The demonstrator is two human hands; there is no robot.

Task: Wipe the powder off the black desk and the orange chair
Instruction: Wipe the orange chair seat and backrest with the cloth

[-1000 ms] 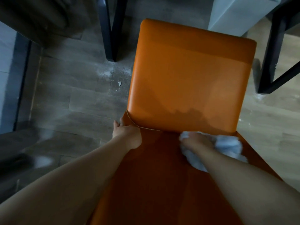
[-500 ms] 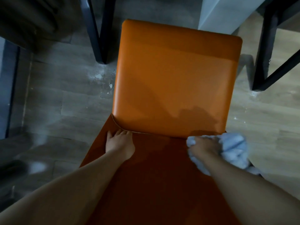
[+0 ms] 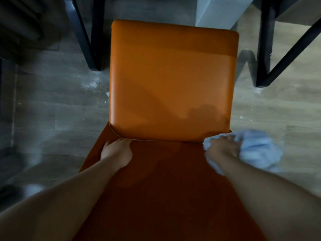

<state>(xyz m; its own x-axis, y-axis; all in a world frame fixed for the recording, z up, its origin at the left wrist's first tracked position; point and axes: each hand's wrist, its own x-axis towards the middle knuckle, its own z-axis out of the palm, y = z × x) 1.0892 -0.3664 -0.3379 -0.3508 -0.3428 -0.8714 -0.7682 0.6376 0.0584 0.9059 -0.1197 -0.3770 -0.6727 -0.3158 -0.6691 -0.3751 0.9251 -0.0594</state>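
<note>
1. The orange chair (image 3: 173, 80) filled the middle of the view, seen from above. Its bright seat lay farther off and its darker back sloped toward the camera.
2. The left hand (image 3: 117, 153) lay flat on the back, fingers straight and close together, tips at the seam where back met seat.
3. The right hand (image 3: 220, 148) gripped a bunched pale blue cloth (image 3: 258, 148) at the right end of that seam. Its fingers curled into the cloth and were partly hidden.
4. The cloth looked soft and light, best held as a wad in the palm. The chair's covering looked smooth and slick, and the chair would probably shift unless steadied.
5. The seat lay open for strokes, its rounded edges dropping to the floor (image 3: 52, 110) on both sides.
6. Black legs (image 3: 86, 32) stood near the seat's far corners. White powder (image 3: 92, 83) speckled the floor beside the left one. The black desk's top was out of view.
</note>
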